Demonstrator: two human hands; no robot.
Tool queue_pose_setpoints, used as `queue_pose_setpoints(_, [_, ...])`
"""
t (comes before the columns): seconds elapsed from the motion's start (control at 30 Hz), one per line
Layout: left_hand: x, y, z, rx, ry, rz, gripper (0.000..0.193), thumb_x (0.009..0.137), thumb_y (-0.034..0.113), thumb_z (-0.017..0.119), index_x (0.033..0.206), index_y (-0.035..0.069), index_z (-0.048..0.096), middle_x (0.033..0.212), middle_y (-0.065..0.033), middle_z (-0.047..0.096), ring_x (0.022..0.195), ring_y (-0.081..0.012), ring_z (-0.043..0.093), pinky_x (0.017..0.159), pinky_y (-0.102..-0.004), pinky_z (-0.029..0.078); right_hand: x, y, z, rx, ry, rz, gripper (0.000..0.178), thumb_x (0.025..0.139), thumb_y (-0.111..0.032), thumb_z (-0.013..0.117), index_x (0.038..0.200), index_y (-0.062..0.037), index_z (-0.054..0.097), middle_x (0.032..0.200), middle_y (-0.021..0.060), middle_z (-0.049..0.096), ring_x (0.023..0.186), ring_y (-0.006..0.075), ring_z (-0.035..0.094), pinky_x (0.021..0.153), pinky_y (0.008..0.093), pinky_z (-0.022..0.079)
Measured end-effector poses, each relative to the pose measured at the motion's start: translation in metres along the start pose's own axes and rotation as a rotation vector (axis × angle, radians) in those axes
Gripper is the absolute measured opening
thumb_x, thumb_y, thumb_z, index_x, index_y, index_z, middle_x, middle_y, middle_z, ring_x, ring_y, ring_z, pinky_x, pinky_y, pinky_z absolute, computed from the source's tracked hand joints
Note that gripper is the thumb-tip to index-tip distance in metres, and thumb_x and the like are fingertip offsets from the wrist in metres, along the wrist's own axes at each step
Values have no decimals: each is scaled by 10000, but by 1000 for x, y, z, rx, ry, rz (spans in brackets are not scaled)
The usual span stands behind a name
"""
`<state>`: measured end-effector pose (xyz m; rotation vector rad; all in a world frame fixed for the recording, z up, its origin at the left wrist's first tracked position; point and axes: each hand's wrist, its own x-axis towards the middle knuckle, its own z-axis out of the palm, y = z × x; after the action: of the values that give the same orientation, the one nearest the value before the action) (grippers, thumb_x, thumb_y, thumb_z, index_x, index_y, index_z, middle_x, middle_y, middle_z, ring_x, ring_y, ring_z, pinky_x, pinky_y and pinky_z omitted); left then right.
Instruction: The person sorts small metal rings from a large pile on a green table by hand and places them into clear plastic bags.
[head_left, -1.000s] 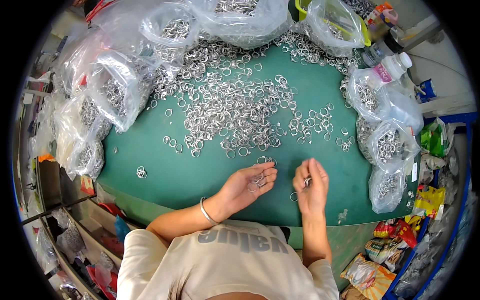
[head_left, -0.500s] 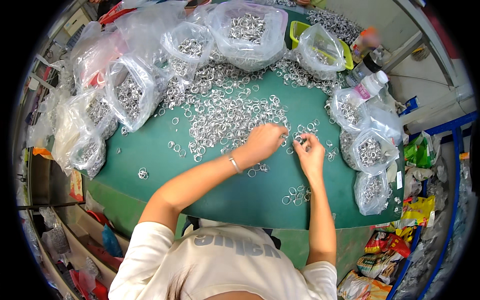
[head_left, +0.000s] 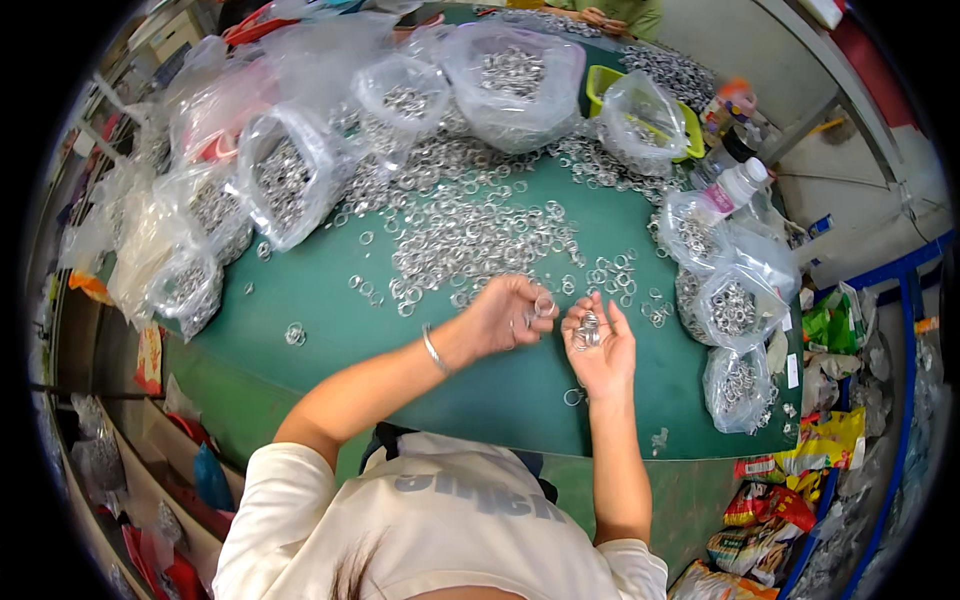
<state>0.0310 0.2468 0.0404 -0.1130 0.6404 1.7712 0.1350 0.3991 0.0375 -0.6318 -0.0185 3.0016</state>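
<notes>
Several left-side bags: clear plastic bags [head_left: 322,175] stand open at the counter's [head_left: 470,412] far-left side, holding silver-coloured rings.
Small pile [head_left: 295,334]: a few rings lying apart, left of the bent arm.
Ring heap [head_left: 470,245]: loose across the middle, beyond the hands; judging by its spread, most is left to handle.
Left hand [head_left: 512,315]: fingers curled, seemingly pinching a ring [head_left: 545,308] at the tips, slightly blurred; elbow bent out, forearm slanting inward, bangle [head_left: 434,350] at the wrist.
Lone ring [head_left: 573,403]: on the counter, just below the right hand.
Right hand [head_left: 600,350]: palm up, fingers cupped round a ring cluster [head_left: 588,332], apparently the only handful gathered; forearm nearly straight ahead.
Loose rings [head_left: 606,282]: scattered beyond the right hand.
Right-side bags [head_left: 771,300]: open, ring-filled, lining that edge.
</notes>
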Motion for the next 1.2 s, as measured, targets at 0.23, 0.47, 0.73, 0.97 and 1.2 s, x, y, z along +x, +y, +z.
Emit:
queue_pose_setpoints(0.23, [-70,-67,-32,-166,178,86,216,878,253,453,728,99,472,696,-19,484,579,-107,439,432,-224,295,-22,93,-7,-308,-4,-168,247,958,-242,485,901,-20,576,863,94,571,818,212,533,754,328,450])
queue_pose_setpoints(0.47, [-127,-86,-46,-522,225,388,357,931,181,401,1167,-68,501,1058,-168,603,1007,-274,608,912,-374,492,-14,131,-16,-309,-2,47,236,953,-265,485,875,-56,562,781,53,510,690,160,465,598,280,413])
queue_pose_setpoints(0.73, [-192,-67,-71,-603,10,678,512,998,261,326,1380,-78,284,1470,-241,274,1375,-326,278,1148,-434,235,8,179,7,-422,172,159,190,973,-195,472,934,-21,538,847,79,540,768,179,519,627,264,442])
queue_pose_setpoints(0.97, [-228,-50,-98,-562,-1,827,489,1004,271,333,1355,-70,337,1466,-212,292,1372,-294,288,1147,-422,228,23,222,17,-806,-93,358,197,980,-168,484,997,13,561,669,20,460,542,104,407,444,217,294])
queue_pose_setpoints(1.2, [-244,-55,-128,-507,32,800,392,1002,291,371,1171,-25,529,1184,-132,570,1129,-222,529,1038,-394,374,23,281,36,-1979,-836,-279,175,773,13,679,947,6,681,617,61,511,545,109,484,515,257,405])
